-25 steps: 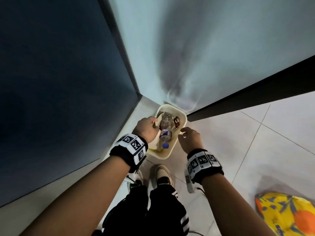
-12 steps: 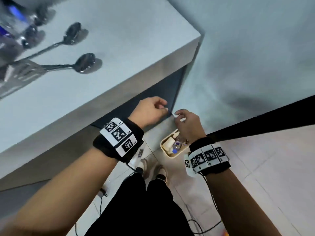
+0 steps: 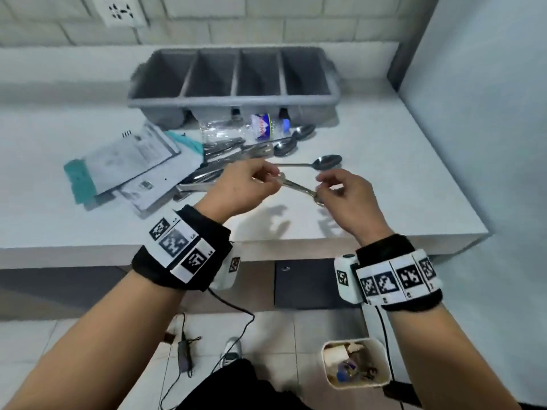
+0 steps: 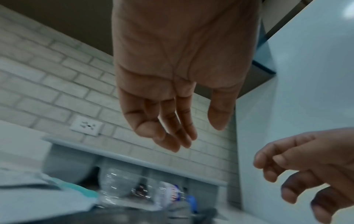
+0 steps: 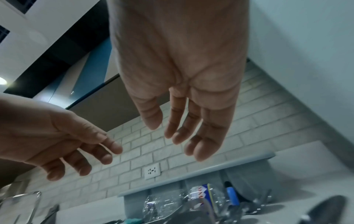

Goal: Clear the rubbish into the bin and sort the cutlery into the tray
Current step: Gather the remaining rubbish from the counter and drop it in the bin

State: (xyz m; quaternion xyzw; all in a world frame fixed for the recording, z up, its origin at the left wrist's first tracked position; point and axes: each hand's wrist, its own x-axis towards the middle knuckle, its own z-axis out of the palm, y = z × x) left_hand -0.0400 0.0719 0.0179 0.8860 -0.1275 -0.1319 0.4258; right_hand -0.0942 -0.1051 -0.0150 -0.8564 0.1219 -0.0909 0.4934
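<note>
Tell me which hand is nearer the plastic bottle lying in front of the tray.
Left. The left hand hovers just in front of the plastic bottle, across the cutlery pile. The right hand hangs further off to its right.

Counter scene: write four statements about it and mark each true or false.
1. The tray has four compartments. True.
2. The bottle stands upright inside the tray. False: it lies on its side on the counter, in front of the tray.
3. The bin stands on the floor and holds rubbish. True.
4. The left hand has a grip on the bottle. False: its fingers hang relaxed and hold nothing, above the counter.
</note>
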